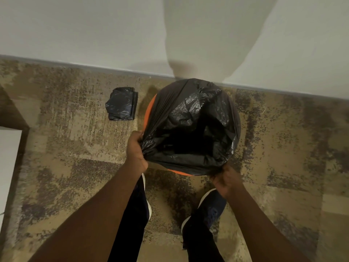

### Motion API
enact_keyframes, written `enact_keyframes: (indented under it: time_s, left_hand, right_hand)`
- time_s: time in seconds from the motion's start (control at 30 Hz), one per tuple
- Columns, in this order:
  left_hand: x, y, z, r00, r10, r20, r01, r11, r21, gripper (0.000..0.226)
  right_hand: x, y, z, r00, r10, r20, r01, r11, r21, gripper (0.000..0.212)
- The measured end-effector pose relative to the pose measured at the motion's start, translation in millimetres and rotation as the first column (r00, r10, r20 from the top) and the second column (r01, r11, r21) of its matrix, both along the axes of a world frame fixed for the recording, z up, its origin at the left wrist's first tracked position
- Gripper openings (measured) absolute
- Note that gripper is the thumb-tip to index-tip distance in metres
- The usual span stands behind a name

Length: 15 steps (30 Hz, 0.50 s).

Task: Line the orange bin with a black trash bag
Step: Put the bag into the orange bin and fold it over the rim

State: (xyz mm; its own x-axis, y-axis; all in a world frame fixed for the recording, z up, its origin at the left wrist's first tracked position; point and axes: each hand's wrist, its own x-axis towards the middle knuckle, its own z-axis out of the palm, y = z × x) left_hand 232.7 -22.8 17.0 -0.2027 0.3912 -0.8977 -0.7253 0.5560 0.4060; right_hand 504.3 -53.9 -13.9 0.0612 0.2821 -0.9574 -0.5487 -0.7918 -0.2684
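Observation:
The orange bin stands on the carpet close to the wall, almost wholly covered by a black trash bag. Only an orange strip at its left side and another at its near rim show. The bag's mouth gapes open over the bin and its far side is draped over the rim. My left hand grips the bag's edge at the near left. My right hand, blurred, grips the bag's edge at the near right, just outside the rim.
A folded stack of black bags lies on the carpet to the left of the bin. The white wall and its baseboard run just behind the bin. A pale furniture edge sits at far left. My shoes stand right before the bin.

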Motion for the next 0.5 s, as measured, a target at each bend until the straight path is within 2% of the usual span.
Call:
enact_keyframes:
  time_s: [0.1, 0.2, 0.33, 0.5]
  left_hand:
    - [-4.6, -1.7, -7.4, 0.996, -0.064, 0.067, 0.060, 0.996, 0.063, 0.042]
    - [-12.7, -5.4, -12.9, 0.987, -0.140, 0.080, 0.132, 0.987, 0.094, 0.044]
    - [-19.3, -10.5, -16.7, 0.984, -0.164, 0.065, 0.156, 0.981, 0.120, 0.036]
    - [-24.6, -20.3, -23.3, 0.988, -0.127, 0.090, 0.116, 0.986, 0.116, 0.031]
  right_hand:
    - [-5.0, -5.4, -3.5, 0.995, 0.099, 0.007, -0.100, 0.995, 0.009, 0.040]
    - [-10.9, -10.5, -0.7, 0.992, 0.116, 0.049, -0.115, 0.993, -0.024, 0.031]
    - [-13.3, -12.2, 4.2, 0.989, 0.034, 0.142, -0.028, 0.999, -0.042, 0.030]
    - [-16.1, -21.1, 17.8, 0.993, 0.052, 0.103, -0.052, 0.999, 0.002, 0.017]
